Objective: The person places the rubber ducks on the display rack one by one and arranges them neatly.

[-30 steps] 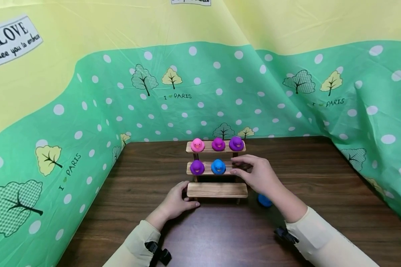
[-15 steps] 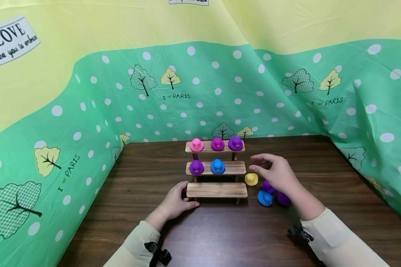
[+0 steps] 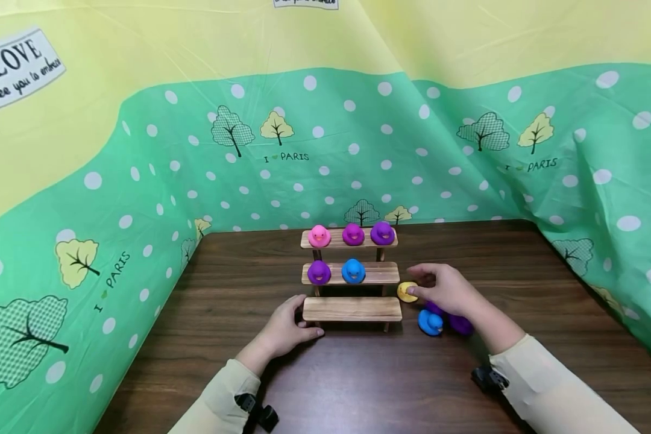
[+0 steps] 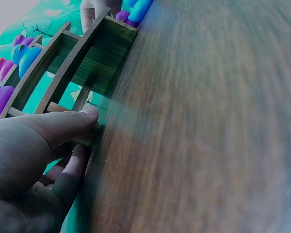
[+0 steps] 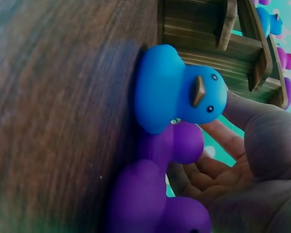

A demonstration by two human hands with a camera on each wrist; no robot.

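A three-tier wooden shelf (image 3: 352,308) stands mid-table, its lowest step bare. My left hand (image 3: 282,328) holds the shelf's left end; in the left wrist view the thumb (image 4: 70,124) lies along its end with fingers curled below. To the right of the shelf, my right hand (image 3: 450,290) reaches over a yellow rubber duck (image 3: 404,292), thumb overlapping the duck's right side and fingers spread behind it. Just in front lie a blue rubber duck (image 3: 430,322) and two purple rubber ducks (image 5: 138,199). The yellow duck is hidden in the right wrist view.
The top step carries a pink duck (image 3: 319,236), a magenta duck (image 3: 353,235) and a purple duck (image 3: 382,234). On the middle step sit another purple duck (image 3: 319,272) and a blue duck (image 3: 353,270). A printed green cloth (image 3: 249,181) surrounds the dark wooden table (image 3: 239,259).
My right hand has withdrawn from the middle step's right end, moved right, then lowered to the yellow duck. My left hand stays at the shelf's left end.
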